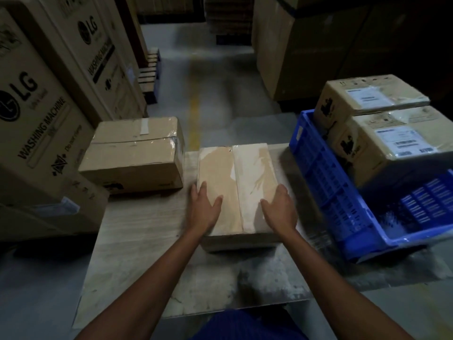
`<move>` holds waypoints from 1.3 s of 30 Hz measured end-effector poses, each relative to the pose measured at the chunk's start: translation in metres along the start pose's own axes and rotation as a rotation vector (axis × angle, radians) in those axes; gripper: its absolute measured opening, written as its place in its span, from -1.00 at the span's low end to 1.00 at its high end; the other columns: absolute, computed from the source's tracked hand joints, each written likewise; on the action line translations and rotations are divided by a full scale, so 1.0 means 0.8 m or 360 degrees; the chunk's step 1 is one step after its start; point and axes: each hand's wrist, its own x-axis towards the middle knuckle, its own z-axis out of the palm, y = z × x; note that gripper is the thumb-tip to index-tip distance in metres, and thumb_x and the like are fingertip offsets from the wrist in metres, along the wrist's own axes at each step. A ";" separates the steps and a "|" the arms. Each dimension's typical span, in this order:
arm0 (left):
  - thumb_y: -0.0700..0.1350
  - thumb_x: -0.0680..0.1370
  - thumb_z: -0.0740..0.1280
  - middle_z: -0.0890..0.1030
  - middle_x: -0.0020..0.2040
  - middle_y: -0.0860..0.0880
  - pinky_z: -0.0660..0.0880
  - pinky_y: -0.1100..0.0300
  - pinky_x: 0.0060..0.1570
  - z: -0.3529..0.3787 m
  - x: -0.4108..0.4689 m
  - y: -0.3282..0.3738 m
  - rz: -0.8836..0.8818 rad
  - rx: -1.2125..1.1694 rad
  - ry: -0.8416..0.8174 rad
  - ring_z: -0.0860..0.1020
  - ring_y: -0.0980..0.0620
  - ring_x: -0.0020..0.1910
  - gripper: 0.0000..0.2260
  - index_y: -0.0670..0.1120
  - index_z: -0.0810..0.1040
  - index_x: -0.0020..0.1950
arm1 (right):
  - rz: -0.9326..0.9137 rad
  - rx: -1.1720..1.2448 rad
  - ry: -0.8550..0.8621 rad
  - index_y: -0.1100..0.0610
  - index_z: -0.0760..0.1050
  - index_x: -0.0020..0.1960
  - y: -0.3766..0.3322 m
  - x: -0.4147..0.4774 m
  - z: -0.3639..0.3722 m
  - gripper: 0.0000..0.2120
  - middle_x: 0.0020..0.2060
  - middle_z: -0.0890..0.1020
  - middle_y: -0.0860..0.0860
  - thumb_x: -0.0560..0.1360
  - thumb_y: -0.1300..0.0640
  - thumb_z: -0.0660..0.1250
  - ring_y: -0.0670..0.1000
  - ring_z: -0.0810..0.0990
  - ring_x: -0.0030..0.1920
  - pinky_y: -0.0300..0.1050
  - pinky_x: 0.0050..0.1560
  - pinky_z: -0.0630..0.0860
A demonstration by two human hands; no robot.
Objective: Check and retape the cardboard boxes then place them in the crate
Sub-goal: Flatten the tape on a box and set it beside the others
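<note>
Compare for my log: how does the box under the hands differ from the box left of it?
The centre box is flatter, left hand and right hand resting on top; the left box is taller and untouched. Both are taped brown cardboard.

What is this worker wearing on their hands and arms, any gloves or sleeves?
No gloves: the left hand and right hand are bare, and the forearms show no sleeves, watch or bands. Only blue clothing shows at the bottom edge.
</note>
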 end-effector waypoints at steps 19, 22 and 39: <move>0.22 0.63 0.18 0.68 0.14 -0.15 0.55 -0.18 0.20 -0.062 0.016 -0.012 -0.0076 -0.1360 -0.0188 0.64 -0.17 0.16 -0.54 -0.08 0.61 0.26 | -0.0641 -0.0358 0.0000 -0.04 0.47 0.35 -0.091 -0.060 0.003 -0.56 0.45 0.36 0.04 0.58 -0.22 0.16 0.12 0.32 0.42 0.21 0.36 0.32; 0.24 0.60 0.24 0.64 0.24 -0.20 0.54 -0.24 0.20 -0.087 0.012 -0.005 -0.0100 -0.1678 -0.0484 0.61 -0.23 0.22 -0.49 -0.06 0.51 0.40 | -0.0306 -0.0189 -0.0082 -0.06 0.32 0.35 -0.084 -0.040 0.014 -0.54 0.42 0.38 0.09 0.54 -0.22 0.31 0.18 0.40 0.40 0.26 0.30 0.47; -0.01 0.63 0.20 0.57 0.33 -0.17 0.41 0.03 0.39 -0.086 -0.074 -0.034 0.1244 0.0299 0.0317 0.49 -0.09 0.37 -0.64 -0.21 0.62 0.24 | -0.1220 -0.0451 0.0086 0.07 0.52 0.40 -0.027 -0.089 0.029 -0.57 0.47 0.45 0.05 0.64 -0.07 0.12 0.07 0.39 0.47 0.12 0.43 0.36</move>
